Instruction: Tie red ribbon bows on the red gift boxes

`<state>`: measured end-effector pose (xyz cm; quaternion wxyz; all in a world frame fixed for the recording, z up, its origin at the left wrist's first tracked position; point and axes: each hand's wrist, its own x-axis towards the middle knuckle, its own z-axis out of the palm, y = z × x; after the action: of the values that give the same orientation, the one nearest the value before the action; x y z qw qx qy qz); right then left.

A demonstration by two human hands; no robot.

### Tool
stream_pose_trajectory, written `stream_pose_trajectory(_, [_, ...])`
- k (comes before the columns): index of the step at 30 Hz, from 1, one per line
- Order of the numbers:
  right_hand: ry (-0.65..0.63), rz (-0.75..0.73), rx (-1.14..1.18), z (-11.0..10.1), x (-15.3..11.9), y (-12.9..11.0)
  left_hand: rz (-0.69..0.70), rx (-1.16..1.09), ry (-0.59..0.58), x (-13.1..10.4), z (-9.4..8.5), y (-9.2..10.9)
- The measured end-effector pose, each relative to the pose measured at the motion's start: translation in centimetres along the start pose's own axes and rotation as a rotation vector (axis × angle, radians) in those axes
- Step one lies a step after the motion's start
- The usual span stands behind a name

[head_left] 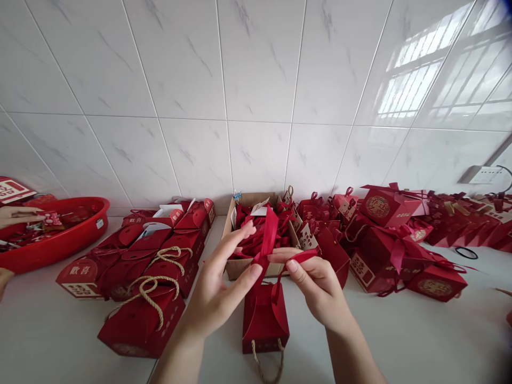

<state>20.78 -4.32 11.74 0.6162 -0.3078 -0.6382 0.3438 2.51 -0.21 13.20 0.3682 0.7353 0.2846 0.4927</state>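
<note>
A small red gift box (265,314) stands on the table before me, its rope handle hanging at the near side. From its top rises a red ribbon (270,232), crossed or looped above the lid. My left hand (224,282) has its thumb against the ribbon at the crossing, index finger stretched upward; the other fingers are partly hidden. Between thumb and fingers, my right hand (314,282) pinches a part of the same ribbon. Just behind both hands sits a cardboard box (229,226) full of loose red ribbons and some white tags.
Several red gift boxes (140,314), some with rope handles, stand in rows at left. Beyond them is a red basin (52,253) of wrapped sweets, with another person's hand (20,216) over it. More ribboned boxes (384,256) are piled at right, near a black ring (466,253). A tiled wall (256,80) closes the back.
</note>
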Motion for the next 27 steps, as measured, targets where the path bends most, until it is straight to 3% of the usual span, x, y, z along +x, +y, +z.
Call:
stream_pose_trajectory(4, [0.027,-0.030,-0.024,-0.3,0.0,0.0,-0.122,0.146,-0.089,0.4,0.5,0.1])
stream_pose_trajectory(9, [0.017,-0.040,-0.059,-0.4,0.0,-0.3,-0.083,0.138,-0.139,0.6,1.1,0.4])
stream_pose_trajectory(12, [0.159,-0.083,-0.143,-0.8,0.1,-0.3,-0.060,0.129,-0.131,0.7,1.0,0.4])
stream_pose_trajectory(16, [0.375,-0.019,-0.204,-1.7,0.1,-0.3,-0.074,0.102,-0.114,0.7,0.4,0.3])
stream_pose_trajectory(22, [0.478,0.090,-0.199,-2.3,-0.1,-0.5,-0.122,0.143,-0.098,0.8,-0.1,-0.4])
stream_pose_trajectory(27, [0.487,0.084,-0.196,-2.4,-0.2,-0.6,-0.158,0.118,-0.122,1.0,0.1,-0.4])
